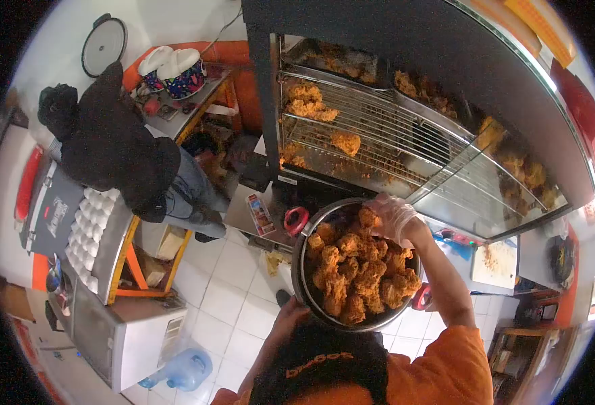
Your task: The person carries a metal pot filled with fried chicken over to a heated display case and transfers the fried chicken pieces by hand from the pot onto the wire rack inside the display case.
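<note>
Centre: grasping likely brittle-crusted fried-chicken piece (369, 217), best broadside, in right hand (394, 219); perhaps clasping pot (298, 275), left hand (290, 318) (cannot tell).

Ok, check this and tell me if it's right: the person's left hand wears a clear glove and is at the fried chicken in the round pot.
Wrong hand: the head view shows that the right hand wears the clear glove, not the left hand. The rest stands: the gloved hand is at the fried chicken in the round pot.
</note>
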Action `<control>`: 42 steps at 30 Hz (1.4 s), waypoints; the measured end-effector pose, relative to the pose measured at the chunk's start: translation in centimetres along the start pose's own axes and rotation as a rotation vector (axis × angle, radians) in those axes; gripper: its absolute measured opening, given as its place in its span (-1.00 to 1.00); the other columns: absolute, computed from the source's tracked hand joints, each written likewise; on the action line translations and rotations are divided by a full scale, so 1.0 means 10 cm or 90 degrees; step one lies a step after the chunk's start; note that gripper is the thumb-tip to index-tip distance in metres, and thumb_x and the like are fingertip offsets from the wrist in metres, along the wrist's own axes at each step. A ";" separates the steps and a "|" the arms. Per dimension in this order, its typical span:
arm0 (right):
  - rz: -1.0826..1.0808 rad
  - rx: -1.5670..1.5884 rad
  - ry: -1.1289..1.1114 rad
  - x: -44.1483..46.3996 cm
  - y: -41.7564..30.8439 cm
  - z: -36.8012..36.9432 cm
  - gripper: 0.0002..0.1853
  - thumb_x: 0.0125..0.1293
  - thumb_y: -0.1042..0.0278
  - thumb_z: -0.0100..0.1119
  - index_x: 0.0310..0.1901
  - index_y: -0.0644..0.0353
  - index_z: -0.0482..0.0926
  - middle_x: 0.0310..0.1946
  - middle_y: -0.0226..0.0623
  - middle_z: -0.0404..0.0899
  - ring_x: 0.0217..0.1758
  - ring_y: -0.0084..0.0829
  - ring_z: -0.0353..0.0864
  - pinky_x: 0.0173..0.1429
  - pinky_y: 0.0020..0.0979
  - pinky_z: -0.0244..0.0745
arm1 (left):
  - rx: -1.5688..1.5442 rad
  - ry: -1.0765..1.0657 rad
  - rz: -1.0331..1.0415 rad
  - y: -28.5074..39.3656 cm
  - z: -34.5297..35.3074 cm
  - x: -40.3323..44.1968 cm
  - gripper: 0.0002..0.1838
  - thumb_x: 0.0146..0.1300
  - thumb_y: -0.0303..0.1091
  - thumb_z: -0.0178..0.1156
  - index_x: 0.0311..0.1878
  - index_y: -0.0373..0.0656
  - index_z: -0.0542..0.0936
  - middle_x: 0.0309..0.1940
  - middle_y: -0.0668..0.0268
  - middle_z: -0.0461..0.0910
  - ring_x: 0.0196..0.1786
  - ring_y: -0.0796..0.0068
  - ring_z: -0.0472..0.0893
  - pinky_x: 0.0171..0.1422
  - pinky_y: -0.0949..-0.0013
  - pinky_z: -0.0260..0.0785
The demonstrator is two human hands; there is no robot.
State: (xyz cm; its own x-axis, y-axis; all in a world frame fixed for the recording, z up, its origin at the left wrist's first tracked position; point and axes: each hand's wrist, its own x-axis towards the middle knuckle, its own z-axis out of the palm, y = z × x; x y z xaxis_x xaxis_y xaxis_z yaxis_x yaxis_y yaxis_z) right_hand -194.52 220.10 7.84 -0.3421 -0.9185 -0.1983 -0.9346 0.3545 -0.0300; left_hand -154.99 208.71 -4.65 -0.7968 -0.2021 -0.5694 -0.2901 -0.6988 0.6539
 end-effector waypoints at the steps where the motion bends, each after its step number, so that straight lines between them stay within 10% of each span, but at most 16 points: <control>1: 0.012 -0.016 -0.049 -0.02 -0.02 -0.04 -0.27 0.33 -0.02 0.30 0.43 0.20 0.38 0.24 0.06 0.53 0.33 -0.01 0.51 0.44 -0.10 0.40 | -0.027 -0.011 0.010 -0.02 -0.01 0.01 -0.49 0.41 -0.41 0.17 0.40 -0.23 0.42 0.17 0.27 0.62 0.20 0.41 0.59 0.35 0.32 0.41; 5: 0.023 0.020 -0.013 -0.05 -0.20 -0.45 -0.52 0.42 -0.05 0.21 0.17 0.13 0.58 -0.04 -0.09 0.72 -0.02 -0.03 0.68 0.21 -0.13 0.60 | -0.069 -0.032 0.055 -0.21 -0.08 0.14 -0.45 0.42 -0.40 0.18 0.46 -0.22 0.38 0.26 0.26 0.58 0.26 0.40 0.56 0.40 0.31 0.37; 17: 0.356 1.164 0.273 0.75 -0.39 -1.80 -0.17 0.35 0.03 0.42 0.51 0.20 0.26 0.31 -0.07 0.51 0.17 -0.28 0.67 0.30 -0.07 0.63 | 0.029 -0.056 0.082 -0.43 -0.28 0.29 -0.41 0.44 -0.32 0.21 0.48 -0.23 0.35 0.29 0.20 0.56 0.31 0.35 0.52 0.45 0.27 0.30; 23: 0.193 0.219 0.157 1.67 0.20 -1.49 -0.13 0.39 0.13 0.34 0.61 0.09 0.09 0.43 -0.12 0.44 0.30 -0.19 0.59 0.33 -0.11 0.60 | 0.025 -0.005 0.058 -0.10 0.03 0.06 -0.50 0.45 -0.28 0.20 0.38 -0.24 0.45 0.21 0.22 0.59 0.25 0.36 0.53 0.39 0.28 0.31; 27: 0.324 0.262 0.089 2.10 0.25 -1.63 -0.23 0.48 0.08 0.15 0.61 0.07 0.09 0.47 -0.09 0.38 0.37 -0.17 0.52 0.38 -0.13 0.53 | 0.217 0.009 0.062 -0.49 -0.34 0.35 -0.57 0.46 -0.29 0.19 0.32 -0.23 0.49 0.15 0.25 0.59 0.21 0.37 0.53 0.36 0.28 0.31; 33: 0.390 0.386 0.032 2.30 0.13 -1.75 -0.35 0.61 0.02 -0.13 0.61 0.04 0.09 0.53 -0.03 0.29 0.48 -0.13 0.41 0.47 -0.17 0.42 | 0.001 -0.019 0.110 -0.09 0.05 0.05 -0.59 0.48 -0.35 0.17 0.32 -0.25 0.48 0.16 0.22 0.61 0.18 0.36 0.56 0.34 0.28 0.35; 38: 0.111 -0.068 0.192 1.85 0.11 -1.51 -0.44 0.60 0.09 -0.08 0.54 0.05 0.24 0.36 0.09 0.46 0.32 0.00 0.53 0.38 -0.12 0.47 | -0.014 0.012 0.023 0.06 0.12 0.01 -0.53 0.45 -0.38 0.19 0.37 -0.27 0.45 0.24 0.20 0.59 0.24 0.34 0.56 0.40 0.27 0.34; 42: 0.003 0.031 0.377 0.53 -0.52 -1.57 -0.52 0.50 0.29 0.12 0.41 0.11 0.45 0.08 0.14 0.63 0.16 -0.04 0.62 0.29 -0.12 0.53 | 0.017 -0.021 0.058 0.01 0.05 0.03 -0.48 0.42 -0.41 0.20 0.41 -0.27 0.42 0.26 0.20 0.59 0.28 0.34 0.55 0.42 0.25 0.35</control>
State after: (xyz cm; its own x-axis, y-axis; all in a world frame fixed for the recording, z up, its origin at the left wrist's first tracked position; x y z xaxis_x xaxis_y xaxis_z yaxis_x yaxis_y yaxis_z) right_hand -193.05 210.62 22.29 -0.3553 -0.8535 0.3811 -0.9323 0.3533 -0.0778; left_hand -155.56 208.90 -4.53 -0.8373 -0.2418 -0.4905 -0.2289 -0.6596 0.7159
